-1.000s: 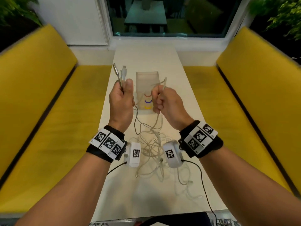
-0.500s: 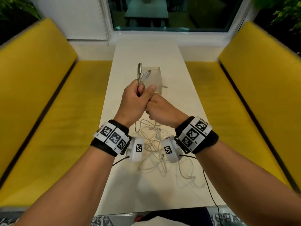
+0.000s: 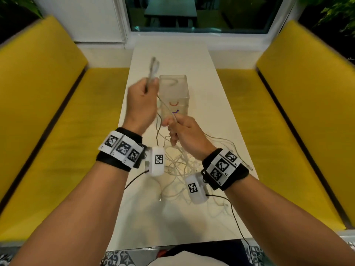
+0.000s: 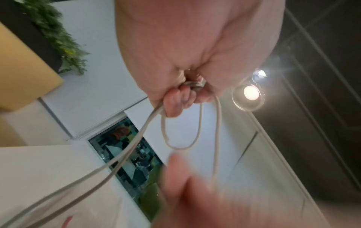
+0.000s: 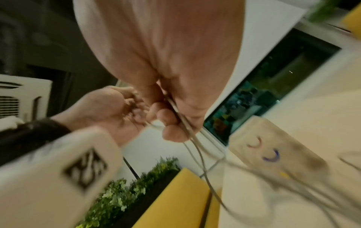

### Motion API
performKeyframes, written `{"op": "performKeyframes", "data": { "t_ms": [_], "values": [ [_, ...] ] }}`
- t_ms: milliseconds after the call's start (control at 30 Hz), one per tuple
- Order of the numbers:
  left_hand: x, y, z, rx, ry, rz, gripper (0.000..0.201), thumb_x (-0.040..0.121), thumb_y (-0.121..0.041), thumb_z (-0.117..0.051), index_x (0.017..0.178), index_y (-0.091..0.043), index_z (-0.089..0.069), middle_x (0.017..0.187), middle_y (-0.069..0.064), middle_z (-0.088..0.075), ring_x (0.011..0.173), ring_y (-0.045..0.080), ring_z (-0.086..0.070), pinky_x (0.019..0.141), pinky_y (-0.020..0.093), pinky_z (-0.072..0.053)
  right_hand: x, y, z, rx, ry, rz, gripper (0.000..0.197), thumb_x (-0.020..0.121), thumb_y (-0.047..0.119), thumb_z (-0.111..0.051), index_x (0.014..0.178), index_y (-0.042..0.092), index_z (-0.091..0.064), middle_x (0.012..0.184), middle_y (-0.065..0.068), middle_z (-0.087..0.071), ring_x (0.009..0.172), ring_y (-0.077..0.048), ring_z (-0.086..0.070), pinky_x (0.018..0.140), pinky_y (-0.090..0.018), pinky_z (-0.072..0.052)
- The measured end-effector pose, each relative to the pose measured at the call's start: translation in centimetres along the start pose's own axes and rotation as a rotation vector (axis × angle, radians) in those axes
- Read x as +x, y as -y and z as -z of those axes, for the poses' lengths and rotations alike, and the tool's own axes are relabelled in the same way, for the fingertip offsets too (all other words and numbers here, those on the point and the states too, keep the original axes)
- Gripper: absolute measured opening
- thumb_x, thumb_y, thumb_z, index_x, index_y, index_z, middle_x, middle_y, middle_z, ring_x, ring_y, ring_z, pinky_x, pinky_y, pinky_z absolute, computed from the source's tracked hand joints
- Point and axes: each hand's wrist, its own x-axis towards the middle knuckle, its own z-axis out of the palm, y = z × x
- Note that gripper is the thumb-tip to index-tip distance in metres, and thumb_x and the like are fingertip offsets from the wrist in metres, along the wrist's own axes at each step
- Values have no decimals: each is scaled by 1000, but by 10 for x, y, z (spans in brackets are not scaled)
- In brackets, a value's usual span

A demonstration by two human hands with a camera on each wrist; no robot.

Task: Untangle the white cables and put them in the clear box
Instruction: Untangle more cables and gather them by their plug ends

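1. Best to draw the strand out slowly, right hand [image 3: 185, 135] sliding along it toward the heap while the left hand [image 3: 141, 104] holds firm; jerking would likely tighten the knots.
2. Left grip: closed around a bunch of white cables [image 4: 199, 123], plug ends [image 3: 153, 66] poking up above the fist, loops hanging beneath.
3. Right grip: pinching one strand [image 5: 187, 123] between thumb and curled fingers.
4. Strand running taut between both grips, just in front of the clear box [image 3: 173, 89].
5. Remaining tangle [image 3: 178, 164] lying on the tabletop [image 3: 172, 223], below and between the wrists.
6. Clear box standing just beyond the hands; contents hard to tell.
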Motion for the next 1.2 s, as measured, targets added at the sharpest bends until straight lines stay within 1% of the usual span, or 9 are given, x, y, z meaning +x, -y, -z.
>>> {"op": "performKeyframes", "data": {
  "t_ms": [67,300,433,567,633,767,867,967,1200],
  "values": [
    [13,-11,11,-127,-92,9,31,99,-39,-52,74,-20,-48,61,-1,-38,55,19,-34,49,43,-31,-8,-25,-4,-70,-37,9,31,106,13,-41,86,15,-65,63,-4,-49,57,-18,-53,61,-25,-48],
    [22,-33,21,-350,-194,-37,32,106,-29,-44,76,-19,-46,61,-6,-39,50,9,-36,46,25,-35,-26,-113,-14,-251,26,-152,34,106,21,-40,78,15,-60,71,-4,-66,70,-14,-64,80,-39,-52],
    [20,-42,28,-383,-275,-102,33,106,-29,-42,75,-20,-45,59,-7,-38,49,9,-34,46,24,-35,-37,-137,-8,-272,88,-213,35,105,16,-41,84,-3,-61,83,-16,-65,80,-19,-60,75,-24,-47],
    [21,-38,29,-415,-324,-92,32,105,-33,-46,76,-20,-45,56,-8,-39,49,10,-34,46,26,-33,-38,-138,1,-342,145,-201,37,106,29,-40,80,13,-62,75,-4,-61,71,-16,-57,72,-36,-48],
    [19,-32,25,-396,-281,-79,33,99,-43,-54,76,-21,-45,60,-5,-36,52,12,-30,45,28,-30,-35,-125,6,-322,117,-163,39,106,32,-38,76,17,-59,70,4,-56,64,-12,-52,66,-36,-47],
    [6,-16,11,-350,-180,-31,40,87,-52,-66,73,-24,-41,61,-6,-31,53,13,-25,46,32,-27,-23,-68,15,-200,-4,11,36,109,22,-39,76,17,-54,52,21,-50,48,2,-44,51,-11,-34],
    [-5,-7,-1,-257,-102,-42,47,84,-58,-67,75,-18,-43,62,-1,-31,57,17,-27,54,39,-30,-10,-31,18,-72,-67,118,37,108,32,-38,76,20,-52,51,17,-41,48,0,-34,47,-17,-29],
    [-19,-3,-10,-149,66,-102,46,86,-56,-63,73,-17,-42,62,-2,-33,55,10,-33,54,31,-35,0,-5,20,-48,-118,135,39,103,45,-38,74,23,-52,50,16,-39,46,-2,-33,48,-24,-28],
    [-32,12,-22,41,205,-84,59,92,-55,-58,79,1,-49,69,24,-47,63,24,-43,57,50,-47,4,27,25,-238,19,177,34,103,3,-38,83,8,-64,56,21,-57,52,4,-51,54,-10,-35]
  ]
}}
